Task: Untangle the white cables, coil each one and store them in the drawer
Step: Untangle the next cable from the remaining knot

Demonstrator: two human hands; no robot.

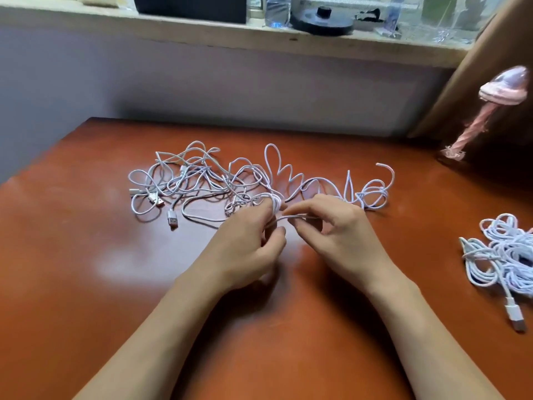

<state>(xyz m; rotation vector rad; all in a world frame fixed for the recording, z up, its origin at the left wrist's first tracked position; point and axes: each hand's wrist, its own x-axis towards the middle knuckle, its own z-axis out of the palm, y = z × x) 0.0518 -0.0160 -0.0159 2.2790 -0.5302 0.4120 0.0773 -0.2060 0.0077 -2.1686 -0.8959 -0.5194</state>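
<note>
A tangle of white cables (196, 180) sprawls across the middle of the brown table (86, 255), with USB plugs (172, 218) lying at its left front. One kinked white cable (372, 194) runs off to the right of the tangle. My left hand (248, 246) grips loops of cable wound around its fingers. My right hand (331, 226) pinches a straight stretch of the same cable between thumb and fingers, close beside the left hand. No drawer is in view.
A second bunch of white cables (501, 255) with a USB plug lies at the table's right edge. A pink mushroom-shaped lamp (501, 93) stands at the back right. A windowsill with a black round object (321, 20) runs above the grey wall.
</note>
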